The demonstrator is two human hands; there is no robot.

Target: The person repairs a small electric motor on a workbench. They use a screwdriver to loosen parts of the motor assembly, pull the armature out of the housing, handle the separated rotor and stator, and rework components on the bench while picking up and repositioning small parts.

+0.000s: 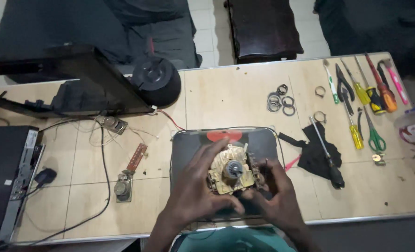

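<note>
Left hand [196, 186] and right hand [273, 193] clamp a boxy, yellowed-plastic timer unit [231, 170] (grey round hub) — fingers curled tight.

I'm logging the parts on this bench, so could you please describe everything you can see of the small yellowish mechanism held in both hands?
The yellowish mechanism is a squarish, tan block that looks like plastic, with a round grey hub at its centre and small metal bits along its edges. It faces up over a dark flat panel. The left hand cups its left side, the right hand its right edge; finer detail is blurred.
</note>
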